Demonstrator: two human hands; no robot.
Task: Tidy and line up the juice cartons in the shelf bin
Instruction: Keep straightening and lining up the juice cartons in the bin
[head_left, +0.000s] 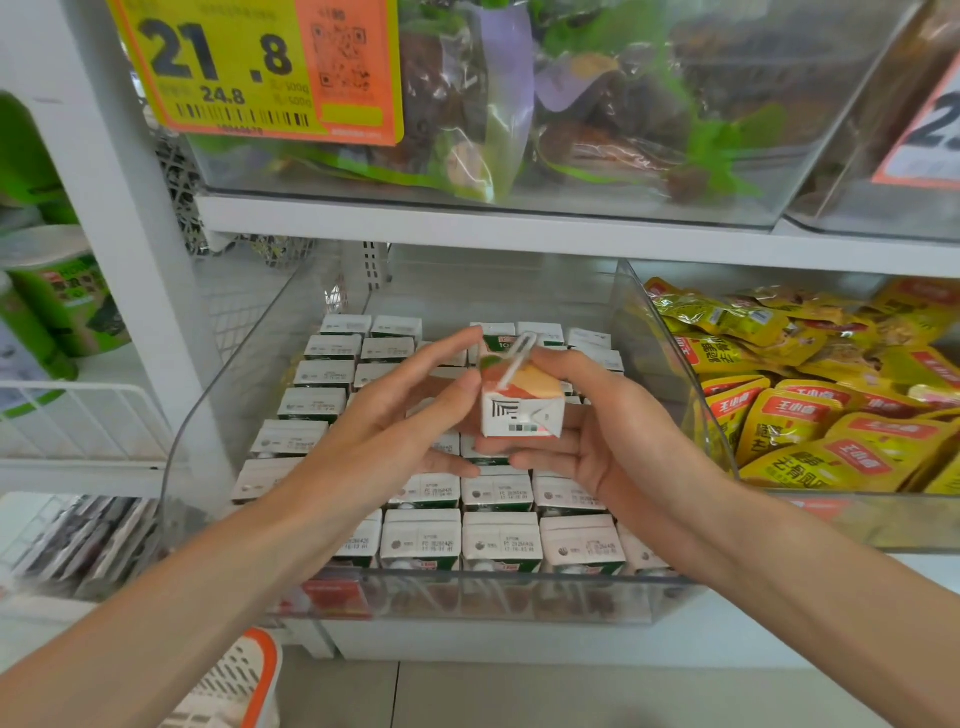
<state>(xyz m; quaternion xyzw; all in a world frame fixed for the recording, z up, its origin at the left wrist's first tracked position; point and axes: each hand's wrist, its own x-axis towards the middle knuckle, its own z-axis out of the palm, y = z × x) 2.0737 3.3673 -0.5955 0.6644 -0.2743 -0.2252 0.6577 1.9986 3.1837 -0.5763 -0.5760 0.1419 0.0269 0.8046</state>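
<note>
A clear plastic shelf bin (467, 597) holds several rows of small juice cartons (501, 540) standing upright, white tops up. Above the middle of the bin I hold one juice carton (522, 402) tipped on its side, its white base facing me and a wrapped straw across its orange face. My right hand (597, 441) cups it from below and from the right, thumb on top. My left hand (400, 415) touches the carton's left side with thumb and fingertips, fingers spread. The hands hide the cartons in the middle rows.
To the right stands a second clear bin of yellow snack packets (810, 405). A shelf board (519, 228) hangs close above, bearing a bin of bagged goods and a yellow price tag (249, 67). A white upright (135, 260) stands left; a white-and-orange basket (244, 686) sits below.
</note>
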